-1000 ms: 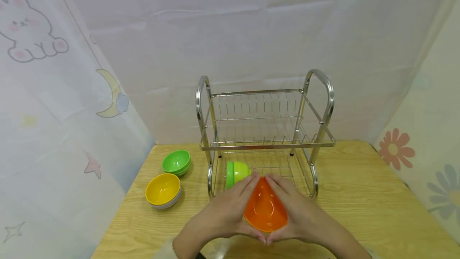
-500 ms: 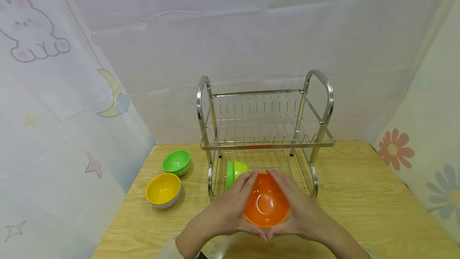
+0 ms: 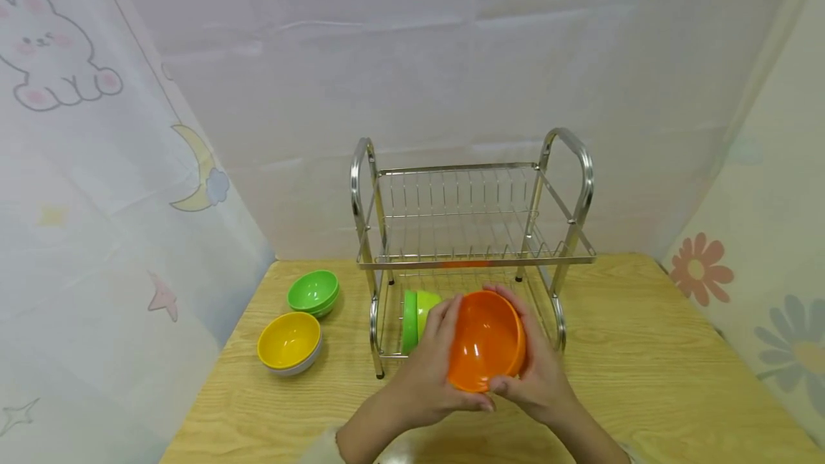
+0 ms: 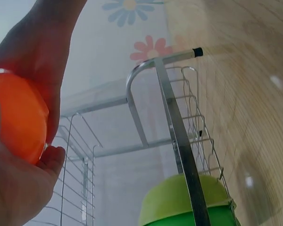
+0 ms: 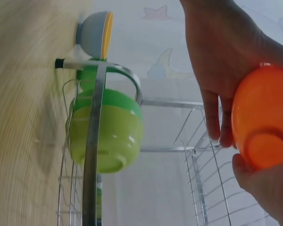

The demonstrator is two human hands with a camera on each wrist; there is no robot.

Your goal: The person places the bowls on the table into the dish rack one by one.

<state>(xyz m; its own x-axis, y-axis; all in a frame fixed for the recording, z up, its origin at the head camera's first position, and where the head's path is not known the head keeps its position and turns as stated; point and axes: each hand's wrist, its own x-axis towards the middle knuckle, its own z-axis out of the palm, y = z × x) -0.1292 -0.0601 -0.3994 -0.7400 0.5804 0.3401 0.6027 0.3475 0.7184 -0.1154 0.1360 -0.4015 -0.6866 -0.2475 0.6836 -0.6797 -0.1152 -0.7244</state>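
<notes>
Rack [image 3: 412,264] with two wire tiers stands on the surface [image 3: 644,349]; orange bowl [image 3: 486,342] is just in front of it, held up off the surface, tilted, mouth toward the head camera, base toward the rack. Both hands grip the bowl. Left hand [image 3: 428,374] is partly open, about as wide as the bowl's side needs: fingers along the left wall, thumb under the near edge. Right hand [image 3: 538,371] curves round the right wall, fingers on the far outer side, thumb at the near rim. Orange reflection shows on the rack's upper front rail. Green-and-lime bowl [image 3: 420,315] lies on its side on the rack's lower tier, left part, mouth facing left; one bowl or two nested, can't tell. Wrist views show it apart from both hands. Left of the rack, on the surface: green bowls [image 3: 314,292], nested, upright; just nearer the person, yellow bowl [image 3: 290,342], also upright, pale on the outside, maybe a second bowl under it, unclear. Pale cloth backdrop [image 3: 387,56] hangs behind the rack, red flower [image 3: 701,268] printed to its right.
</notes>
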